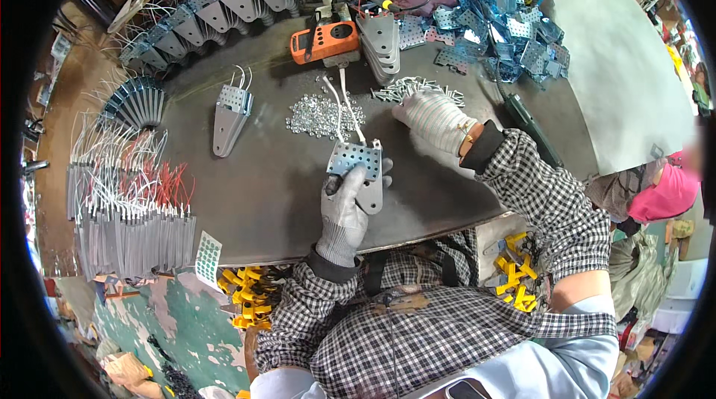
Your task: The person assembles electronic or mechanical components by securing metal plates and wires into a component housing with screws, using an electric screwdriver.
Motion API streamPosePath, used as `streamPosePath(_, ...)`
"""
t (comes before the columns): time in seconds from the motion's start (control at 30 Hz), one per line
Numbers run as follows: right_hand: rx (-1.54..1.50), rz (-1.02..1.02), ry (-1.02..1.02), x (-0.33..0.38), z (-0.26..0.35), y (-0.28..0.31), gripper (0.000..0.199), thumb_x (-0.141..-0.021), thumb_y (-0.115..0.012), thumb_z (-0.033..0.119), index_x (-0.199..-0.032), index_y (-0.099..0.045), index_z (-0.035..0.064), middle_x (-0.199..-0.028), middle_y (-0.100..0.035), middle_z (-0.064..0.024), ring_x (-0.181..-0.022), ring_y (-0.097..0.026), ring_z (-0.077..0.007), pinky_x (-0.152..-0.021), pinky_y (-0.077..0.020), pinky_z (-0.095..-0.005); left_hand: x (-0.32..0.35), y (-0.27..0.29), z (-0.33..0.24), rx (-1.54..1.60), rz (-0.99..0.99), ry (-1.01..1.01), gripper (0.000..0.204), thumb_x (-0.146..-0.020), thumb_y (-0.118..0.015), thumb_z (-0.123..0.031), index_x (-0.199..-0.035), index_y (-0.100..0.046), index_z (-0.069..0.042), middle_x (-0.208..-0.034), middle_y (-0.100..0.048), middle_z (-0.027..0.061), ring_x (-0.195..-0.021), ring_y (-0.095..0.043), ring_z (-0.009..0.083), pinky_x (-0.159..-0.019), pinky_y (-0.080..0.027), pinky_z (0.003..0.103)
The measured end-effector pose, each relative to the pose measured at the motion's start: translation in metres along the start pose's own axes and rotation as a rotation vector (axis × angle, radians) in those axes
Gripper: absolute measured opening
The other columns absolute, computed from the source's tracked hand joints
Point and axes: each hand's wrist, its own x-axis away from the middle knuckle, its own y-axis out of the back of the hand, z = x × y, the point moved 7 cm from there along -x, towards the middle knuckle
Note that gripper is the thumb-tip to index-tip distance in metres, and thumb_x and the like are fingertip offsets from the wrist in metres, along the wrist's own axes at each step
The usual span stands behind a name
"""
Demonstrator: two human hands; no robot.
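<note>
Bracket assembly (363, 168), a grey tapered plate with a perforated piece on top and two white wires sticking up, is gripped by the gloved left hand (344, 209) near the front of the dark worktable (253, 198). It's pinched at its lower left side, so most of it pokes out above and right of the fingers. The gloved right hand (431, 119) is laid over the screw pile (414, 88), fingers curled; whether anything's pinched can't be told. Loose nuts (317, 114) are scattered just behind.
</note>
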Motion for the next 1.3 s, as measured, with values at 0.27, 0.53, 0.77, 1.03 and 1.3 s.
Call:
streamPosePath(0.27, -0.089, 0.024, -0.041, 0.017, 0.001, 0.004, 0.018, -0.075, -0.064, 0.006, -0.093, -0.065, 0.0032, -0.084, -0.065, -0.0164, -0.083, -0.067, -0.0352, -0.071, -0.0550, -0.0406, 0.004, 0.009, -0.008, -0.185, -0.096, -0.019, 0.032, -0.093, -0.062, -0.016, -0.121, -0.059, -0.001, -0.106, -0.066, 0.0105, -0.090, -0.065, 0.0216, -0.071, -0.055, 0.031)
streamPosePath(0.53, -0.814, -0.338, -0.151, 0.046, -0.030, 0.010, 0.026, -0.077, -0.062, -0.001, -0.102, -0.066, 0.0033, -0.095, -0.066, -0.0154, -0.087, -0.066, -0.0318, -0.080, -0.0523, -0.0361, 0.001, 0.021, -0.006, -0.258, -0.139, -0.023, 0.030, -0.093, -0.062, -0.014, -0.119, -0.059, 0.000, -0.102, -0.067, 0.0116, -0.086, -0.067, 0.0218, -0.068, -0.056, 0.031)
streamPosePath(0.77, -0.623, -0.346, -0.308, 0.072, -0.025, 0.013, 0.020, -0.079, -0.066, 0.009, -0.099, -0.068, 0.0068, -0.091, -0.065, -0.0138, -0.088, -0.063, -0.0336, -0.079, -0.0502, -0.0437, -0.004, 0.021, -0.002, -0.363, -0.191, 0.031, 0.031, -0.092, -0.064, -0.018, -0.116, -0.060, 0.000, -0.099, -0.068, 0.0106, -0.081, -0.067, 0.0210, -0.065, -0.056, 0.031)
streamPosePath(1.03, -0.184, -0.187, -0.176, 0.000, -0.010, 0.006, 0.018, -0.073, -0.066, 0.005, -0.091, -0.065, 0.0078, -0.084, -0.066, -0.0139, -0.083, -0.066, -0.0336, -0.069, -0.0550, -0.0405, -0.004, 0.014, -0.003, -0.418, -0.128, -0.055, 0.032, -0.092, -0.066, -0.024, -0.112, -0.062, 0.001, -0.095, -0.069, 0.0109, -0.082, -0.069, 0.0191, -0.068, -0.057, 0.030)
streamPosePath(1.3, -0.749, -0.435, -0.196, 0.003, -0.003, 0.018, 0.022, -0.076, -0.065, 0.008, -0.098, -0.069, 0.0045, -0.081, -0.066, -0.0187, -0.081, -0.067, -0.0315, -0.075, -0.0526, -0.0384, -0.009, 0.020, -0.002, -0.250, -0.101, -0.044, 0.036, -0.099, -0.054, -0.027, -0.122, -0.056, 0.001, -0.109, -0.065, 0.0128, -0.093, -0.068, 0.0244, -0.074, -0.057, 0.034)
